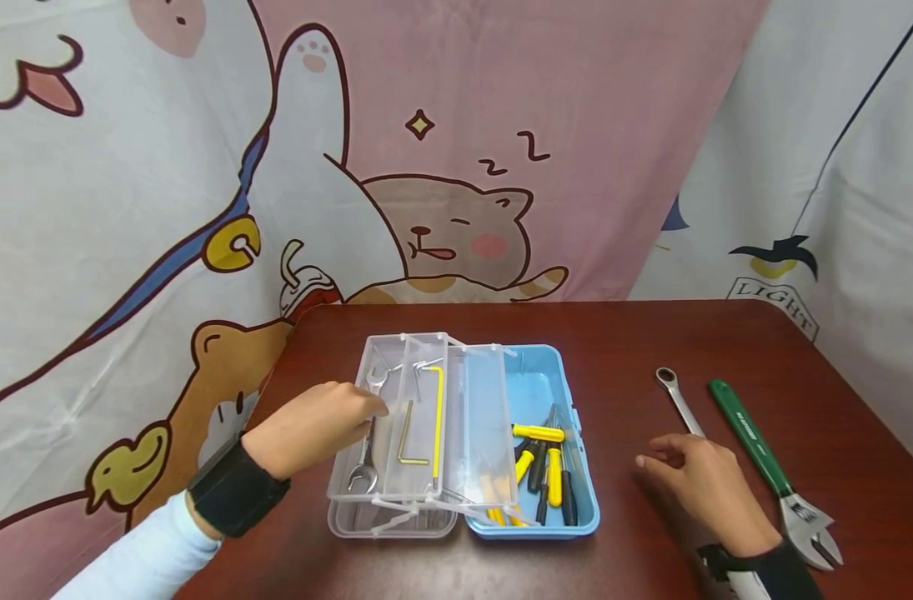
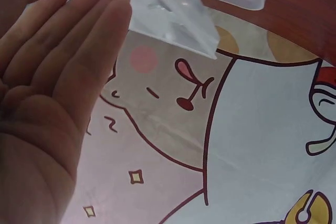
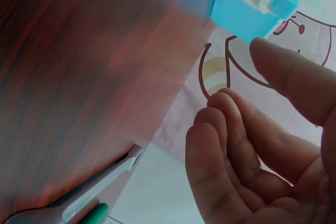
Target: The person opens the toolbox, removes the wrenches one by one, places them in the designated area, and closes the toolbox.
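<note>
Several screwdrivers point(image 1: 554, 477) lie heaped in the blue toolbox point(image 1: 527, 392), while clear trays point(image 1: 474, 417) fan out leftward — probably to keep the yellow hex key point(image 1: 438, 425) and other slim pieces sorted. The left hand point(image 1: 324, 425), fingers outstretched, is at the trays' left edge beside the double-ended wrench point(image 1: 367, 454); contact is unclear. The right hand point(image 1: 699, 483), fingers loosely bent and empty, is near the ring wrench point(image 1: 682, 404).

We see the left hand point(image 2: 52, 77), its fingers straight and close together, beside a clear plastic tray point(image 2: 194, 24); we cannot tell whether they touch. We also see a reddish-brown table point(image 2: 299, 11) and a cloth point(image 2: 262, 129) printed with a cartoon cat.
</note>
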Motion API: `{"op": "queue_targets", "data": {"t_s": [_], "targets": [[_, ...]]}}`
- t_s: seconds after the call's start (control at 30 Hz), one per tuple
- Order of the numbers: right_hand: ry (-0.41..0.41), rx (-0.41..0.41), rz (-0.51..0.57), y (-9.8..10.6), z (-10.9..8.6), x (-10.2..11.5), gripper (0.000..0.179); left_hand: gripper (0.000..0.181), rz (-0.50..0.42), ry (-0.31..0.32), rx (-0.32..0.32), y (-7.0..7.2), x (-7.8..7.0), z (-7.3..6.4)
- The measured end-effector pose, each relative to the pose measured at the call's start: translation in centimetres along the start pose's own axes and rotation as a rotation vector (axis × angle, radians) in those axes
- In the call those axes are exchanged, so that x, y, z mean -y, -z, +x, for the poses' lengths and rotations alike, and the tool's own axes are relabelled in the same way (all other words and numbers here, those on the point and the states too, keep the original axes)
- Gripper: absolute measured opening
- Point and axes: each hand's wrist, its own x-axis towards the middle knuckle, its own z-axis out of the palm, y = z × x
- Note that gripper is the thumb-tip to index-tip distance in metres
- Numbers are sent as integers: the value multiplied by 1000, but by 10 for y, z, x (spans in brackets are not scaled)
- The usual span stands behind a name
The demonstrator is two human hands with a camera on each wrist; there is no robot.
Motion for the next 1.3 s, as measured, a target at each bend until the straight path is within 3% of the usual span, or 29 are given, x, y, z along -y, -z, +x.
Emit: {"op": "queue_targets", "data": {"t_s": [0.23,0.47,0.87,1.0,1.3], "targets": [[12,-10,1,0,1,-2,39,10,147,-59,45,-6,1,2],[0,-6,-3,1,0,-1,39,24,269,-98,104,-6,0,3],[-3,-19,-5,0,1,-3,40,22,518,-302,78,-10,4,0],[-1,-22,-4,-1,3,-2,41,15,499,-361,60,-10,10,2],[8,-42,-6,-3,3,-2,36,9,308,-430,24,-15,25,6]]}}
